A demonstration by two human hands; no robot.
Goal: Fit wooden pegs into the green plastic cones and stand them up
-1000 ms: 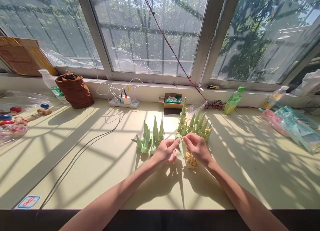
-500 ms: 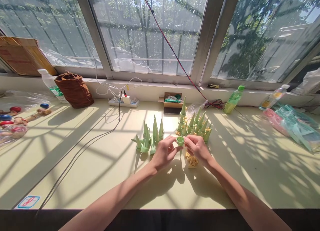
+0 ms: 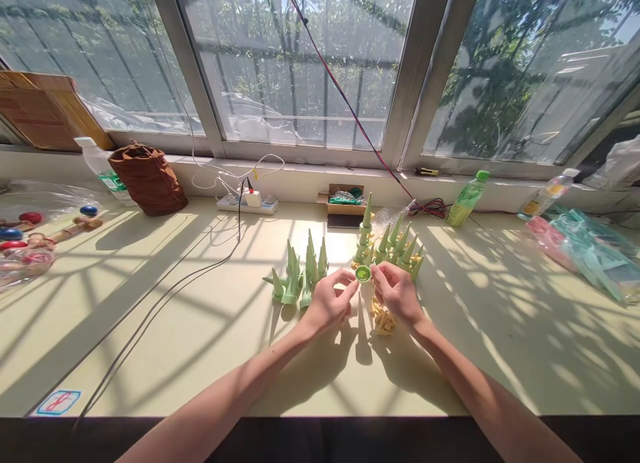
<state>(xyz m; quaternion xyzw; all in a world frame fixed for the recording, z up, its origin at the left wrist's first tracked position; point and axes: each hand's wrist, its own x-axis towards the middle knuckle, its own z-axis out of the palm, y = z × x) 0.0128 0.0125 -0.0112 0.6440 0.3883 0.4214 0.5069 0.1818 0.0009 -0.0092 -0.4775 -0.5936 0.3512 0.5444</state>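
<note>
A hollow green plastic cone (image 3: 363,274) is held between my two hands above the table, its round open base tilted up toward me. My left hand (image 3: 331,299) has thumb and forefinger closed at its left rim. From the other side, the fingers of my right hand (image 3: 397,291) pinch the right rim. Small yellow pieces (image 3: 385,323) lie in a pile below my right hand. Left of my hands stands a group of green cones (image 3: 291,283). Behind my right hand, more green cones (image 3: 395,239) stand, with yellow bits among them.
At the back are a small open carton (image 3: 346,206), a power strip (image 3: 267,206) and a green bottle (image 3: 467,197). A brown pouch (image 3: 149,179) stands back left. A black cable (image 3: 185,279) crosses the left side. Plastic bags (image 3: 595,249) lie at right.
The cone has tipped so that its open base faces me more directly, and it sits slightly higher. My left fingers have shifted on the rim; my right hand has risen slightly.
</note>
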